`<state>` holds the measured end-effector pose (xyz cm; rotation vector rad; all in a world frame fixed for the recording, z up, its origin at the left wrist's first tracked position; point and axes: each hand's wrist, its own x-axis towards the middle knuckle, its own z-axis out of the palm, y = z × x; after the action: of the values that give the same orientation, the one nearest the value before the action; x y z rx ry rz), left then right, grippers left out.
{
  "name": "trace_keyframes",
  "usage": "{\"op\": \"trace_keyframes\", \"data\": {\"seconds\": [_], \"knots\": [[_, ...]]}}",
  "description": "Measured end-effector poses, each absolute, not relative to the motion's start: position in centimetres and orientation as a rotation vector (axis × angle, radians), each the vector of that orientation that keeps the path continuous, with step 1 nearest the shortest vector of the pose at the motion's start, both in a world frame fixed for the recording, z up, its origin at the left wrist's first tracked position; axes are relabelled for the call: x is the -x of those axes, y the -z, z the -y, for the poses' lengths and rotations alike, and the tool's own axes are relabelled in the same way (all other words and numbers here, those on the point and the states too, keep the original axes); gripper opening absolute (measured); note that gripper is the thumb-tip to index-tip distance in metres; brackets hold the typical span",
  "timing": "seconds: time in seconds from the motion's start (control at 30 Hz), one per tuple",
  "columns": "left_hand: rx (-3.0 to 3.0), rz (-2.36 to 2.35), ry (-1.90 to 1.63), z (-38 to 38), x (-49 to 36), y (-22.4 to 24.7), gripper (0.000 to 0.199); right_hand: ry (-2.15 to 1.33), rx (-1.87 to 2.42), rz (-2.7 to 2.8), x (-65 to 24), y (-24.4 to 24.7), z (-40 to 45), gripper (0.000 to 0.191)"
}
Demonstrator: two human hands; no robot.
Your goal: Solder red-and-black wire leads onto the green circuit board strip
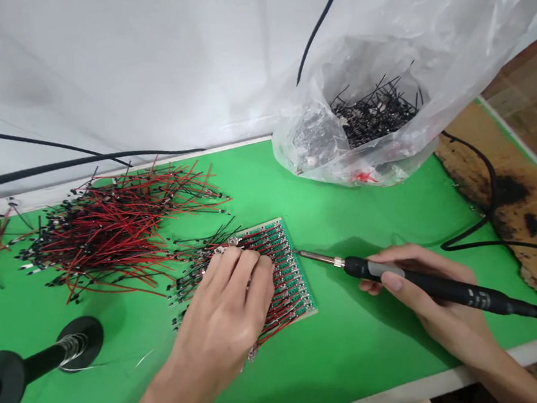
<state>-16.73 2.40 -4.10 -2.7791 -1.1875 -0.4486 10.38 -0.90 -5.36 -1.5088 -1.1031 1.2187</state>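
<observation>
Currently, the left hand (220, 313) lies spread over a green circuit board (293, 270), its fingers (257, 274) open and pressing on red-and-black wires (267, 248); the right hand (440, 321) has its fingers (394, 281) closed around a black soldering iron (433, 287), the tip just beside the board; a wire heap (117, 235) lies beyond the left fingers, a plastic bag (375, 112) farther off.
</observation>
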Motion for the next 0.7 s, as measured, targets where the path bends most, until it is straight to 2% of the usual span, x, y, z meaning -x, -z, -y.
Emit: {"op": "trace_keyframes", "data": {"seconds": [0.7], "knots": [[2.768,1.128,0.42,-2.42,16.93,4.12,0.02,-1.194,1.491,1.135,-10.52,5.59,1.1,0.013]]}}
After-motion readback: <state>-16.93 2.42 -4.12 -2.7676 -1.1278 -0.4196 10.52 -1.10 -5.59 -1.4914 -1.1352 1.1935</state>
